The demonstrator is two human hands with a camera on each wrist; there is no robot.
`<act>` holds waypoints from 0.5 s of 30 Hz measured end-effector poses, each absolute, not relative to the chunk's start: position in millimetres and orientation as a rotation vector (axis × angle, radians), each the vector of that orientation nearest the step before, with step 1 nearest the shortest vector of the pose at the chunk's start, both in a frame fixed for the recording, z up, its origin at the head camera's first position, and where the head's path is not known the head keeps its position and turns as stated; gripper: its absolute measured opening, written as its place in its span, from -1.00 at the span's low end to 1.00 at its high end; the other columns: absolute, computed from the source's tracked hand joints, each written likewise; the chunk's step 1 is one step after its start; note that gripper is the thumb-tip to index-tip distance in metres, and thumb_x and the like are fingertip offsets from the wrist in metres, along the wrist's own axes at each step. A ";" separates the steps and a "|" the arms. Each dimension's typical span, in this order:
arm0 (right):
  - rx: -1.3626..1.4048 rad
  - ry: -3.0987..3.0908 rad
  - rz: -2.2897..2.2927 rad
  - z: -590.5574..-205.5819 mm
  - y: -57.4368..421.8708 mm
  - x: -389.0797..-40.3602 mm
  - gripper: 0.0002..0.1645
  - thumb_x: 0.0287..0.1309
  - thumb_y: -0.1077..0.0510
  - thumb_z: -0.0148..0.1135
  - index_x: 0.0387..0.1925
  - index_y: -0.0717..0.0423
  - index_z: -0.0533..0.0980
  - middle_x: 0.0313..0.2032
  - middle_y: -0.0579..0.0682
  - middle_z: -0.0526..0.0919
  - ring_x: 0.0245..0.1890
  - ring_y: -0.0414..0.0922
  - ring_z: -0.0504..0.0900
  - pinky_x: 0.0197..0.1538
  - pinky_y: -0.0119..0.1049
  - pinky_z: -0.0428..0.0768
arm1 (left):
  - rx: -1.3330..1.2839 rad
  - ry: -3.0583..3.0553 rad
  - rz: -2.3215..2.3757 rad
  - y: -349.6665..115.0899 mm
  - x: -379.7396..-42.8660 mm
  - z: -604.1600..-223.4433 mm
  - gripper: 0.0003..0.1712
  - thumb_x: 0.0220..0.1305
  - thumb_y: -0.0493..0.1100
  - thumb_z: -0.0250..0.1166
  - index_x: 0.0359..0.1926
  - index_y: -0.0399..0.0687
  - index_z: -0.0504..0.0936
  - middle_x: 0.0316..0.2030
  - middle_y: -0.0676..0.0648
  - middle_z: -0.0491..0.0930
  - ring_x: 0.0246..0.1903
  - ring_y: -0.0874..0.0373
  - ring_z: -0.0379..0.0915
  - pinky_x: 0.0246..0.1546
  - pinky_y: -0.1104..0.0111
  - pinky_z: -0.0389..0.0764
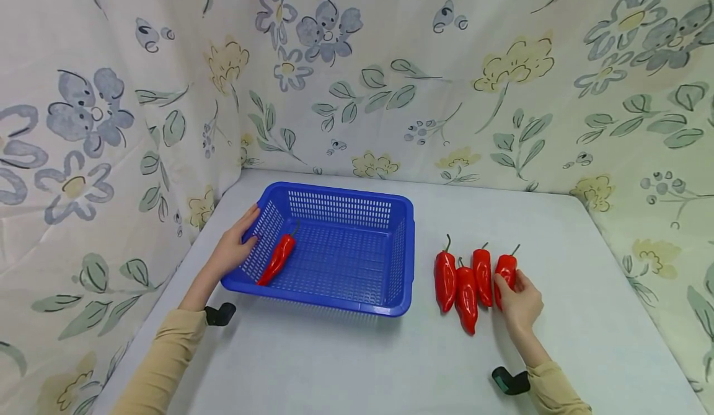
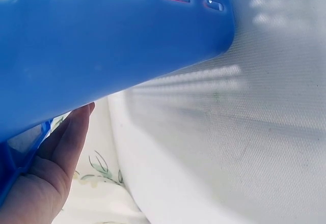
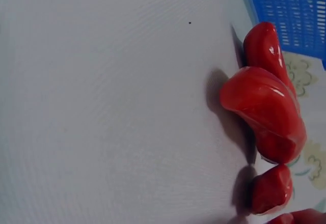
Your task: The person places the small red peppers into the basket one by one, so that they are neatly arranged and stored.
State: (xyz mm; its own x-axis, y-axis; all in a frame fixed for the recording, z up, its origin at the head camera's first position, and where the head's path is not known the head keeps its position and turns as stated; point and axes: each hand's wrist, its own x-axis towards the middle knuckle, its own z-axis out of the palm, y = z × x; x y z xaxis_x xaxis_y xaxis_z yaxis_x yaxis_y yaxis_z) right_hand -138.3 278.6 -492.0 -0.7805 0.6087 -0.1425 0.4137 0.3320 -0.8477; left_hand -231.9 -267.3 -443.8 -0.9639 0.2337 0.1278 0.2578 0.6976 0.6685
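A blue plastic basket point(image 1: 334, 306) with slotted walls sits on the table, left of centre. My left hand point(image 1: 231, 251) holds its left rim; in the left wrist view part of that hand point(image 2: 53, 170) shows against the basket wall point(image 2: 127, 35). One red pepper point(image 1: 277, 259) lies inside, along the left wall. Right of the basket, several more red peppers point(image 1: 445, 282) lie side by side, stems pointing away. The rightmost pepper point(image 1: 506, 267) is pinched by my right hand point(image 1: 521, 303). Only a sliver of that hand's fingers point(image 3: 310, 217) appears in the right wrist view.
A white table point(image 1: 357, 359) lies under everything. Floral cloth point(image 1: 424, 80) hangs behind and to the left of it. Close to the held pepper stand its neighbours, a long red pepper point(image 1: 483, 277) and another pointing toward me point(image 1: 467, 297).
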 end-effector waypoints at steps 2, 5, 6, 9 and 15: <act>-0.930 -2.372 1.440 -488.5 277.4 -137.8 -0.22 0.29 -0.03 0.05 0.40 0.25 0.11 0.31 0.36 0.27 0.29 0.26 0.32 0.27 0.05 0.37 | -0.411 -2.865 -1.134 -267.5 -231.8 -444.0 -0.26 0.25 -0.45 0.03 0.44 -0.23 0.06 0.48 -0.20 -0.06 0.42 -0.29 -0.10 0.33 -0.19 0.06; -0.923 -2.339 1.475 -482.8 275.0 -137.7 -0.22 0.28 -0.06 0.05 0.40 0.22 0.12 0.32 0.34 0.27 0.30 0.24 0.33 0.27 0.03 0.37 | -0.412 -2.861 -1.129 -268.1 -232.0 -444.3 -0.26 0.25 -0.45 0.03 0.44 -0.23 0.06 0.48 -0.20 -0.05 0.42 -0.28 -0.10 0.34 -0.18 0.05; -0.924 -2.333 1.483 -480.9 274.0 -137.8 -0.22 0.28 -0.07 0.05 0.41 0.20 0.12 0.33 0.32 0.27 0.30 0.22 0.33 0.27 0.02 0.37 | -0.416 -2.859 -1.125 -268.4 -232.2 -444.5 -0.26 0.25 -0.46 0.04 0.44 -0.24 0.06 0.48 -0.20 -0.05 0.42 -0.28 -0.09 0.34 -0.18 0.06; -0.929 -2.305 1.527 -475.0 270.2 -138.8 -0.19 0.28 -0.11 0.05 0.42 0.16 0.10 0.35 0.29 0.26 0.31 0.21 0.32 0.27 0.01 0.36 | -0.423 -2.859 -1.116 -269.2 -232.7 -445.2 -0.26 0.25 -0.45 0.04 0.44 -0.24 0.06 0.48 -0.20 -0.05 0.42 -0.29 -0.09 0.34 -0.19 0.06; -0.938 -2.261 1.611 -460.9 256.3 -141.1 -0.19 0.28 -0.11 0.04 0.44 0.09 0.07 0.37 0.23 0.26 0.33 0.16 0.33 0.28 -0.03 0.37 | -0.428 -2.860 -1.110 -269.1 -232.6 -446.0 -0.27 0.25 -0.44 0.03 0.44 -0.24 0.05 0.48 -0.21 -0.06 0.42 -0.29 -0.08 0.33 -0.19 0.08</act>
State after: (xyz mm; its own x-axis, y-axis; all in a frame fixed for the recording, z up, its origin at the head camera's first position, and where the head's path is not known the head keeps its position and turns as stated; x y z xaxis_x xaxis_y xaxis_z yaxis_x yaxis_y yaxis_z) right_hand -141.1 256.3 -460.9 -0.7753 0.6036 -0.1861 0.3731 0.1998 -0.9060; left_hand -232.6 -269.1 -446.0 -0.9609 0.2393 0.1394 0.2707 0.7051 0.6554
